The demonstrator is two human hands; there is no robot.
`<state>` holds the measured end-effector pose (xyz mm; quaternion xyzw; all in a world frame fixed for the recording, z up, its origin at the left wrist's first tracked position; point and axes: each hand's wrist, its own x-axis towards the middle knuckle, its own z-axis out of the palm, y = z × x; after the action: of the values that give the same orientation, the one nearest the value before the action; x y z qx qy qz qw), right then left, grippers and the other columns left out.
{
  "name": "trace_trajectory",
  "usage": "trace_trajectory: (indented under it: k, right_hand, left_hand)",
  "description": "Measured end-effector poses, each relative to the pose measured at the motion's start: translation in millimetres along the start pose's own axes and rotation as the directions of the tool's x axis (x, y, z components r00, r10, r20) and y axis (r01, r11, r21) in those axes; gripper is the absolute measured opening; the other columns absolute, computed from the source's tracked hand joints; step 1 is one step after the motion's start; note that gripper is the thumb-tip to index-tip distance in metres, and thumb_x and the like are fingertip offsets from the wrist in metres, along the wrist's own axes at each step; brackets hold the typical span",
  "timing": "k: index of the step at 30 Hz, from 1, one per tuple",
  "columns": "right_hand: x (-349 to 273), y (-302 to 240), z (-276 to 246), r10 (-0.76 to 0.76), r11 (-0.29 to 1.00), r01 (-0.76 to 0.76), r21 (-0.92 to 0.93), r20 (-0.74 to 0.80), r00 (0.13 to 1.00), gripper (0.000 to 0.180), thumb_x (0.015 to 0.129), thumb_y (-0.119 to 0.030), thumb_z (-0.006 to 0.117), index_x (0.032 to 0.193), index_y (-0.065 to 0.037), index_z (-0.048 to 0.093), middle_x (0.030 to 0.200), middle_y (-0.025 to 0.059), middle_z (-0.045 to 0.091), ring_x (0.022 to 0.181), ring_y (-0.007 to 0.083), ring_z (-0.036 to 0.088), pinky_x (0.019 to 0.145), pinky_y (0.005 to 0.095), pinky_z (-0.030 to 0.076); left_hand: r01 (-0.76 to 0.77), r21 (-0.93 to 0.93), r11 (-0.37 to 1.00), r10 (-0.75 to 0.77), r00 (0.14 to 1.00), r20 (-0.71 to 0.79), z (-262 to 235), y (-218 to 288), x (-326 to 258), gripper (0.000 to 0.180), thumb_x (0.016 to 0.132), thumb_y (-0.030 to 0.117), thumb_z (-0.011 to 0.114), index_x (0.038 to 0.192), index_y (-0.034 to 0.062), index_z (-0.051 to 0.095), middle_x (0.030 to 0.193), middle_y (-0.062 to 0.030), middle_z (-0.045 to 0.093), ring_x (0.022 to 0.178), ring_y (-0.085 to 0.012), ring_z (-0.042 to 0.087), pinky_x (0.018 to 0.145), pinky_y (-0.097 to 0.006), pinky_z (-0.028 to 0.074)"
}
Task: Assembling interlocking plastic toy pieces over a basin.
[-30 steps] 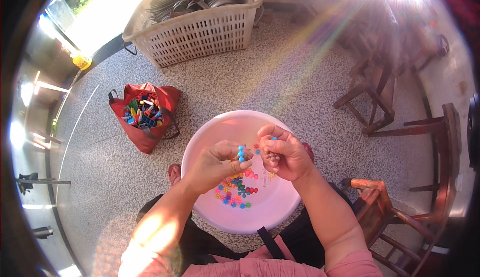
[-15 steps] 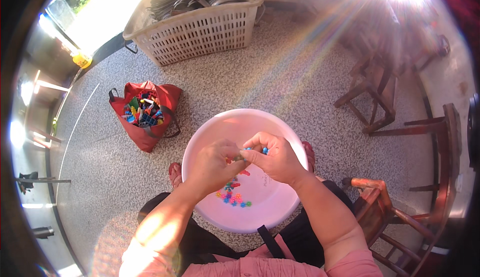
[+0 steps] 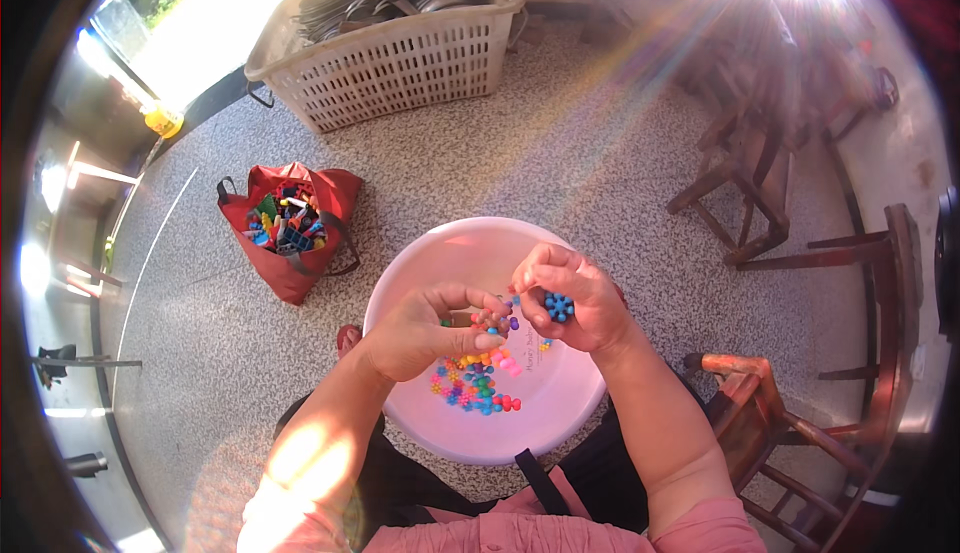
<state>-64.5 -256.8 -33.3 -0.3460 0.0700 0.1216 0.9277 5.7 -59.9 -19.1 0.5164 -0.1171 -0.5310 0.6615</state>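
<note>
Over a pink basin (image 3: 560, 423), my left hand (image 3: 425, 333) pinches a small joined piece of knobbed plastic toy connectors (image 3: 493, 321), orange with some purple and blue. A blue snowflake-shaped connector (image 3: 559, 307) is held in my right hand (image 3: 582, 293), against the palm side of its curled fingers. The two hands are slightly apart, with their fingertips facing each other. Below them, a multicoloured string of connectors (image 3: 480, 389) shows in the basin; whether it joins the piece in my left hand I cannot tell.
On the speckled floor to the left sits a red bag (image 3: 330, 193) full of mixed toy bricks. A white plastic basket (image 3: 400, 73) of metal kitchenware stands at the back. Wooden chairs (image 3: 770, 393) are close by on the right, with wooden stools (image 3: 735, 208) farther back.
My hands have drawn apart, the right one shifting right and turning so the blue connector shows. The multicoloured pieces at my left hand are now in fuller view.
</note>
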Motion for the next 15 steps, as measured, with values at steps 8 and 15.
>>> trace_trajectory:
  k: [8,15]
  right_hand:
    - [-3,6,8,-0.194,0.697,0.245,-0.674,0.152,0.969,0.018,0.079,-0.017,0.065,0.087,0.000,0.064,0.082,0.0050,0.063,0.074,0.0074,0.056,0.065,0.0207,0.045]
    - [-3,7,12,-0.226,0.587,0.148,-0.796,0.014,0.974,0.015,0.080,-0.014,0.063,0.086,0.000,0.063,0.074,0.0051,0.063,0.067,0.0068,0.056,0.057,0.0209,0.044]
  left_hand:
    - [0.028,0.014,1.000,-0.028,0.999,-0.044,-9,-6,4,0.035,0.075,0.017,0.070,0.102,0.0010,0.055,0.089,-0.0063,0.061,0.083,-0.0133,0.059,0.074,-0.024,0.047]
    - [0.073,0.030,0.997,-0.070,0.995,-0.071,-2,-3,4,0.039,0.075,0.020,0.070,0.106,0.0020,0.054,0.091,-0.0042,0.058,0.078,-0.0094,0.058,0.060,-0.021,0.047]
